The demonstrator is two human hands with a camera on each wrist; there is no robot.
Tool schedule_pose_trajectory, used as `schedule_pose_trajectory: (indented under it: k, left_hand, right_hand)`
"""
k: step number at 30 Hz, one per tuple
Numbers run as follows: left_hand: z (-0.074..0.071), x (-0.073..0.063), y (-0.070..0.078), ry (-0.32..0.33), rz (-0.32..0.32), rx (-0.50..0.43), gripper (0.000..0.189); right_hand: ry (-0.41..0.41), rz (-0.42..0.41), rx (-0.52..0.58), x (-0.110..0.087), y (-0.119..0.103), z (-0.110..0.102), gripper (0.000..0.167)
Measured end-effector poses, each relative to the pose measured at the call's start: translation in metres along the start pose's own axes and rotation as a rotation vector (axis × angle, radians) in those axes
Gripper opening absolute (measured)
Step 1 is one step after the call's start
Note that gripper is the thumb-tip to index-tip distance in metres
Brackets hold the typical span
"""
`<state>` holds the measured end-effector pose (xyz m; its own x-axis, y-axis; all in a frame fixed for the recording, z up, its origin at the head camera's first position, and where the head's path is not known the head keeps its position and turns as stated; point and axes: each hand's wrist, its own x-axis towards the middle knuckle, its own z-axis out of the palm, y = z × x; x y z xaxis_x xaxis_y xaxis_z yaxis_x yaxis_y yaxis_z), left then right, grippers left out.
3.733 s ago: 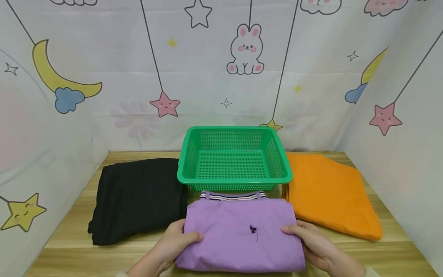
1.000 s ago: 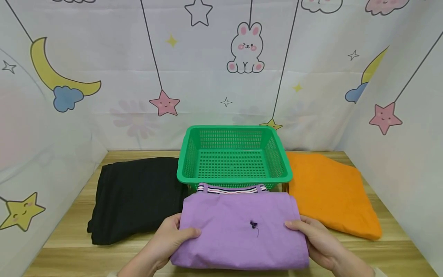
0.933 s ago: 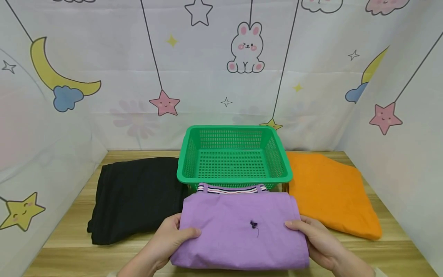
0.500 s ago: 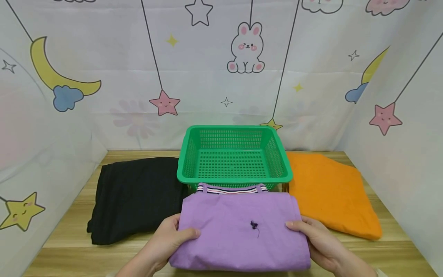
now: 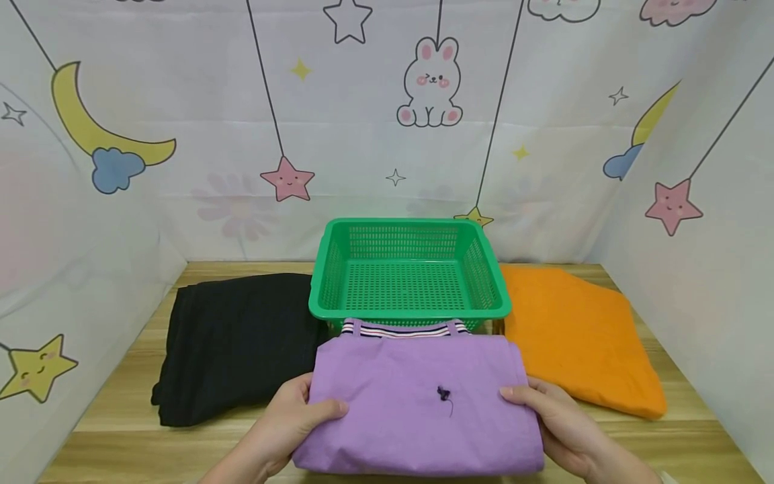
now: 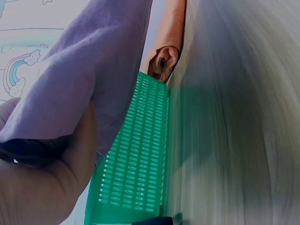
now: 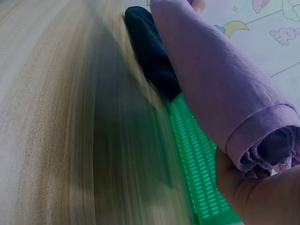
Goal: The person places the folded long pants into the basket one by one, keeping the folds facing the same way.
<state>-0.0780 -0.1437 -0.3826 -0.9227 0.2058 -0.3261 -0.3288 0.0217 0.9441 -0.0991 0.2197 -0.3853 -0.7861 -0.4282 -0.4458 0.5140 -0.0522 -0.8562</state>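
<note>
A folded pair of purple trousers (image 5: pixel 417 430) is held in front of the basket, with a striped waistband (image 5: pixel 405 331) at its far edge and a dark thread tuft on top. My left hand (image 5: pixel 290 420) grips its left side, thumb on top and fingers underneath. On the right side my right hand (image 5: pixel 562 423) holds it the same way. Both wrist views show the trousers (image 7: pixel 211 70) raised off the tabletop, their folded layers curling at the end by my right hand. The green basket (image 5: pixel 410 314) stands just beyond, with nothing in it; its lower front is partly hidden.
Folded black cloth (image 5: pixel 242 349) lies left of the basket, and folded orange cloth (image 5: pixel 580 343) lies to its right. All rest on a wooden table (image 5: pixel 145 450). A patterned white curtain (image 5: pixel 363 121) closes off the back and both sides.
Since the oldest frame, both hands have raised the trousers slightly, and they hide more of the basket's front. Over the last second they shift only slightly. Basket and other cloths stay put.
</note>
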Motion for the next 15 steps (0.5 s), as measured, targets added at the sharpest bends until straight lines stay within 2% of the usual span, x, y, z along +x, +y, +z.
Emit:
schedule_pose_trajectory:
  k: [15]
  left_hand:
    - [0.0010, -0.0014, 0.0093, -0.005, 0.018, 0.015, 0.047]
  right_hand:
    - [-0.009, -0.004, -0.020, -0.0046, -0.0062, -0.0003, 0.058]
